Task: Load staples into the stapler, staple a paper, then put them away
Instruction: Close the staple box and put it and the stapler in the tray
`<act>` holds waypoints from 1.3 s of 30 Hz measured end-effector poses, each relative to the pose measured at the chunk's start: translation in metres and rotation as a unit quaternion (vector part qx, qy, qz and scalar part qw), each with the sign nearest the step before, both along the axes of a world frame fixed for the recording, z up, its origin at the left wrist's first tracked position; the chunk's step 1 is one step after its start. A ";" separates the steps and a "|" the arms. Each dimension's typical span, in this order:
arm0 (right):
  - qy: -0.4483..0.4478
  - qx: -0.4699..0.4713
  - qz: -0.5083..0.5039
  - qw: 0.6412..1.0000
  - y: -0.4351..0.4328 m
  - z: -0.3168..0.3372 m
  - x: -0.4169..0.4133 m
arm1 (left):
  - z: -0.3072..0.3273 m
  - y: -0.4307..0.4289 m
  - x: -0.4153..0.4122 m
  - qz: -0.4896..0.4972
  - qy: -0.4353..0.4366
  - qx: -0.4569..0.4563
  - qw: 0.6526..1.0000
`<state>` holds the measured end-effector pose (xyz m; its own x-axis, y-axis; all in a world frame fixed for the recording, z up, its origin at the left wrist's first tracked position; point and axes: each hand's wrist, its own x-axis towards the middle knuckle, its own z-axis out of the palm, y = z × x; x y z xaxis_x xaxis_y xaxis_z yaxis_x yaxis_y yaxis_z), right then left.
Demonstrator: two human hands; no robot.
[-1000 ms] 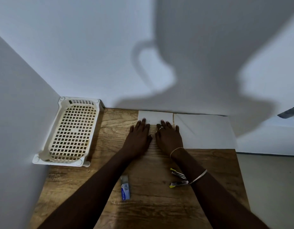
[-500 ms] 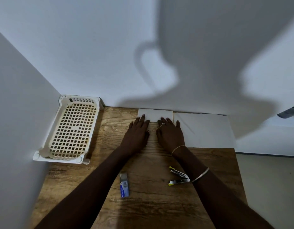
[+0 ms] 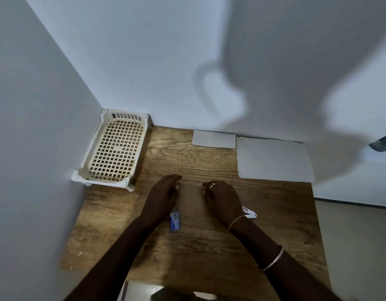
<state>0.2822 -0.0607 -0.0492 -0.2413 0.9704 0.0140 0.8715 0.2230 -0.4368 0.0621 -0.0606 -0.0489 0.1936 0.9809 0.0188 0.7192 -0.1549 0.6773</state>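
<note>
Step in hand, as judged: the very start, staples not yet loaded, nothing picked up.

Hands, two. Left hand hovers low over the table, fingers loosely curled and apart, clamped on nothing; staple box lies just beside and partly under its wrist. Right hand likewise loose and empty, a ring on one finger.

Stapler, one: mostly hidden behind the right wrist, only a pale end showing; whether it lies open cannot be told.

Staple box, one: small, blue-and-white label, flat on the wood.

Paper, two pieces: small folded sheet at the far edge against the wall; larger sheet just beside it, to its right. Both well apart from the hands.

Basket, one: cream plastic lattice, in the far-left corner, nothing inside; the likely put-away place.

Next move, as judged: take up stapler and box, one per hand, and open the stapler's magazine.
</note>
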 end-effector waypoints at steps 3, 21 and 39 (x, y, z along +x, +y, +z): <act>0.041 -0.050 -0.002 0.998 -0.023 -0.008 -0.015 | -0.003 -0.034 -0.019 0.016 -0.003 -0.007 1.000; 0.124 -0.145 -0.065 0.979 -0.053 -0.017 -0.075 | -0.026 -0.083 -0.042 -0.022 0.072 -0.055 0.996; 0.078 -0.171 -0.021 0.982 -0.032 -0.011 -0.074 | -0.031 -0.075 -0.044 -0.026 0.045 -0.065 0.996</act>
